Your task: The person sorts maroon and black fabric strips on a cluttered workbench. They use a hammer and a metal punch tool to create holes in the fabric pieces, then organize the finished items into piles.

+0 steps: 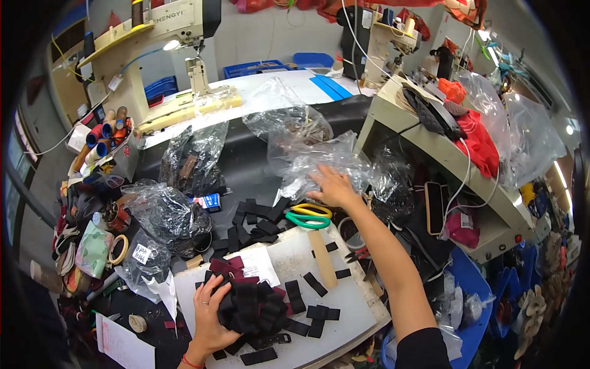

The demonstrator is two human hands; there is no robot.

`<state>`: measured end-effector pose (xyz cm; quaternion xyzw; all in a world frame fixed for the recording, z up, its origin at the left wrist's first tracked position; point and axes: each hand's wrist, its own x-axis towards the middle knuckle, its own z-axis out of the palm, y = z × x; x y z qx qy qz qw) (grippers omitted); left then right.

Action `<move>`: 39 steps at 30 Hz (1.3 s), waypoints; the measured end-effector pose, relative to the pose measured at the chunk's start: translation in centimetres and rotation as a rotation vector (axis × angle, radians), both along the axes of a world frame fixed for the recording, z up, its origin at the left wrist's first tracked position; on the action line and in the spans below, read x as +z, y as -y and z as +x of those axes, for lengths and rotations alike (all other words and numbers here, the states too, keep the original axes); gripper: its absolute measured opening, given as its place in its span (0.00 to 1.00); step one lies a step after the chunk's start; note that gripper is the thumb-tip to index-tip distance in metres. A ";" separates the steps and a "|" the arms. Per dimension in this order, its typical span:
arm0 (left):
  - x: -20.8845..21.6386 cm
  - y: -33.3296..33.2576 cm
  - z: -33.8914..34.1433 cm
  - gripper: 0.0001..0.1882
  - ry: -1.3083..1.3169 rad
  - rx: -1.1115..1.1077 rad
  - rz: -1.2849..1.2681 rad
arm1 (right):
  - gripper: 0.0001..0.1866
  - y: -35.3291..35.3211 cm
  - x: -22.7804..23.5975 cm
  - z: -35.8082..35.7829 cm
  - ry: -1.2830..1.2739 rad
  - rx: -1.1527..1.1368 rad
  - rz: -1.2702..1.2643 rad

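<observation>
Steady the black straps (249, 310) low in the middle of the frame softly with the left grip (211, 315), spread wide against them, and feel lightly with the right grip (335, 189), spread on the clear bag (313, 155) near the centre, pinching nothing in sight.

1. at upper left, a pale sewing machine (166, 29) carries one line of dark capital lettering along its arm.
2. on the left, a clear bag (147, 272) bears a white label (142, 253) with dark handwritten-looking marks in two rows.
3. above it, a small blue box (212, 202) shows print too small to read.
4. near the centre, a white sheet (259, 263) holds rows of fine, unreadable print.
5. at right, a magenta package (458, 232) has a white tag (465, 219), its markings illegible.
</observation>
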<state>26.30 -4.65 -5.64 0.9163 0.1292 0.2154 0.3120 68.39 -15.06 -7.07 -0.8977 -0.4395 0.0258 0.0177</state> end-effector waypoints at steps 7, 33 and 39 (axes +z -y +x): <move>-0.2 -0.4 -0.7 0.44 0.007 0.023 0.031 | 0.37 -2.8 -3.7 0.0 0.086 -0.048 0.116; -4.9 -3.4 -27.7 0.37 -0.467 1.112 0.138 | 0.43 -1.3 -3.8 0.4 0.101 -0.154 -0.174; -5.4 -3.5 -28.1 0.38 -0.451 1.101 0.152 | 0.42 -1.5 -3.0 -0.8 0.133 -0.162 -0.170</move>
